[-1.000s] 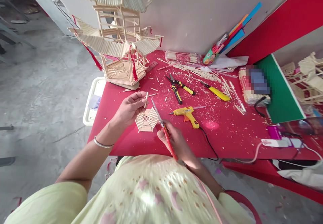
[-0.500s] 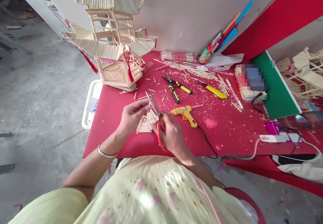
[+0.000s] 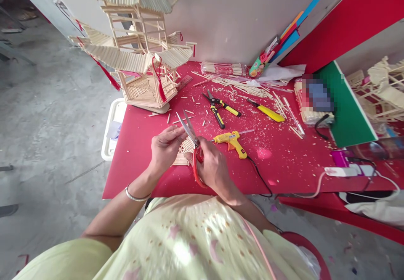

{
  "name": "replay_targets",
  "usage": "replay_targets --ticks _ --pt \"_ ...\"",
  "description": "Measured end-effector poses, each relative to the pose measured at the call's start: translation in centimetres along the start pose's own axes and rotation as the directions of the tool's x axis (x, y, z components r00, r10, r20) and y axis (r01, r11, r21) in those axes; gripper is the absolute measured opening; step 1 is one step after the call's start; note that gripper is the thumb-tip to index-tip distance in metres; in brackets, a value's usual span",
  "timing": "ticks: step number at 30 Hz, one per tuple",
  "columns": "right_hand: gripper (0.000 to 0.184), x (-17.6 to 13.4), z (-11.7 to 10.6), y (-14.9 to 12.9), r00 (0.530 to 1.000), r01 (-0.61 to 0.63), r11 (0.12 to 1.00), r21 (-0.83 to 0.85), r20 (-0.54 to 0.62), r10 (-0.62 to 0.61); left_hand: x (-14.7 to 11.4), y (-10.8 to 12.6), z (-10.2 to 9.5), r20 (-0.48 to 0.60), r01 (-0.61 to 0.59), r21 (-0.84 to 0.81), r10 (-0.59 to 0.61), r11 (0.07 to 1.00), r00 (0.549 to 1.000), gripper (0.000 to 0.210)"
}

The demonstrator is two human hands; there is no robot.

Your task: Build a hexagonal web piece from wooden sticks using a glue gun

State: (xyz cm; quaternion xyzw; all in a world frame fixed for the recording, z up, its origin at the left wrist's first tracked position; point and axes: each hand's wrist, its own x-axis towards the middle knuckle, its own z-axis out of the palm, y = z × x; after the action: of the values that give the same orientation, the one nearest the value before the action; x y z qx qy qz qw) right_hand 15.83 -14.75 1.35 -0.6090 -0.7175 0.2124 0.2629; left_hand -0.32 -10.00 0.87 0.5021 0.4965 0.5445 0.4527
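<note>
My right hand (image 3: 212, 164) grips red-handled scissors (image 3: 196, 145), their blades spread and pointing away from me to the upper left. Close beside the blades, my left hand (image 3: 166, 147) is closed in a pinch; whatever is between its fingertips is too small to make out. Beneath both hands lies a small flat panel of wooden sticks (image 3: 181, 158), partly covered by them. A yellow glue gun (image 3: 230, 141) rests just right of my right hand. Behind it are black-and-yellow pliers (image 3: 219, 108), lying with their handles apart.
A tall stick pagoda (image 3: 142, 57) with red tassels stands at the back left of the red table (image 3: 151, 187). Loose sticks (image 3: 243, 86) and chips lie around a yellow utility knife (image 3: 269, 112). A pen cup (image 3: 257, 67) and stick bundles are behind.
Both hands and the scissors have shifted slightly left, and more of the stick panel is covered. The tools on the table stay where they were.
</note>
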Motion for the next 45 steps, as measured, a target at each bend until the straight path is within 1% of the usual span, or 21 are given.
replay_targets --ticks 5,11,15,21,26,30,34,37,45 --pt "0.048 0.2 0.3 -0.2 1.000 -0.007 0.998 0.060 0.001 0.007 0.1 0.2 -0.2 -0.027 -0.010 -0.014 0.009 1.000 1.000 0.009" --pt "0.045 0.4 0.7 -0.3 0.998 -0.059 0.991 0.122 0.028 0.056 0.2 -0.9 -0.4 -0.042 -0.017 -0.050 0.015 0.999 0.999 0.023" --pt "0.043 0.7 0.3 -0.3 0.998 -0.058 0.994 0.090 -0.003 0.059 0.7 -1.1 -0.4 -0.050 -0.036 -0.067 0.033 0.997 0.998 0.024" --pt "0.054 0.9 -0.3 -0.3 0.998 -0.058 0.998 0.017 -0.028 0.059 0.9 -0.7 -0.2 -0.047 -0.035 -0.075 0.031 0.997 0.998 0.025" --pt "0.053 0.9 -0.3 -0.4 0.999 -0.018 0.999 0.032 -0.037 0.020 0.8 -0.6 0.0 -0.056 -0.023 -0.082 0.019 0.996 0.998 0.022" --pt "0.054 0.7 -0.3 -0.2 0.999 -0.010 1.000 0.018 -0.040 0.011 0.8 -0.7 0.2 -0.068 -0.025 -0.102 0.018 0.995 0.997 0.020" --pt "0.055 0.6 -0.1 0.0 0.998 0.003 1.000 0.030 -0.068 -0.001 0.8 -1.1 0.4 -0.073 -0.006 -0.167 -0.006 0.986 0.997 0.020" --pt "0.054 0.6 0.0 0.1 0.998 0.002 0.999 0.041 -0.060 0.001 0.9 -1.3 0.4 -0.055 0.009 -0.200 -0.021 0.980 0.998 0.020" --pt "0.051 0.7 0.2 0.1 0.999 -0.026 0.998 0.065 -0.023 0.027 0.9 -1.4 0.1 -0.038 -0.026 -0.132 0.021 0.991 0.999 0.018"
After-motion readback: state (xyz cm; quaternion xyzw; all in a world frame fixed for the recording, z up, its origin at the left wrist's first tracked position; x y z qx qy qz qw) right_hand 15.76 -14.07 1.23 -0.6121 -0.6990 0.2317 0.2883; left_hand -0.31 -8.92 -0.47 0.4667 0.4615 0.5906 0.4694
